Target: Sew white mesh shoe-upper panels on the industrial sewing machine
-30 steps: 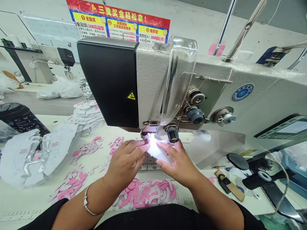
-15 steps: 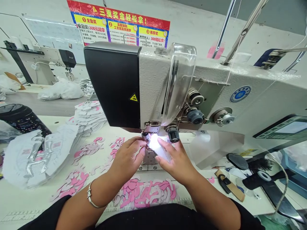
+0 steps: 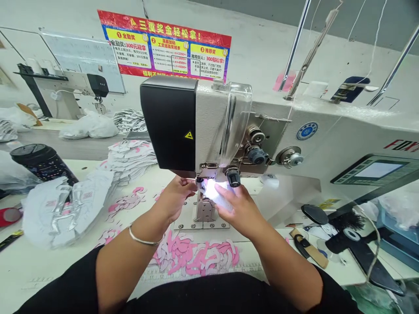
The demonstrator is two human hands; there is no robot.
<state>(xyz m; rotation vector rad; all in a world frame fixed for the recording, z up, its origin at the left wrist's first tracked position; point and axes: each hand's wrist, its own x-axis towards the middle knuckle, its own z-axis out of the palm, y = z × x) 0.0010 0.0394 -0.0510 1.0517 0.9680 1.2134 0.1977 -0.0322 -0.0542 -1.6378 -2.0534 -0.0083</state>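
Observation:
A white mesh fabric piece point(image 3: 218, 197) lies on the post under the lit needle area of a white and black sewing machine point(image 3: 235, 131). My left hand point(image 3: 175, 199) is closed, its fingertips pinching the left edge of the piece right by the presser foot. My right hand point(image 3: 240, 208) lies flat on the piece from the right, fingers together and pressing it down. A silver bracelet sits on my left wrist. The needle itself is hidden behind glare and the machine head.
Pink and white cut shapes point(image 3: 196, 256) lie along the table's near edge and at the left point(image 3: 126, 203). A stack of white shoe-upper pieces point(image 3: 65, 205) and a black container point(image 3: 42, 162) sit far left. Black scissors point(image 3: 353, 237) lie at the right.
The view has pulled back and shifted left, so the machine head sits further right and lower. Both hands stay on the white piece, left fingers curled tighter at the presser foot.

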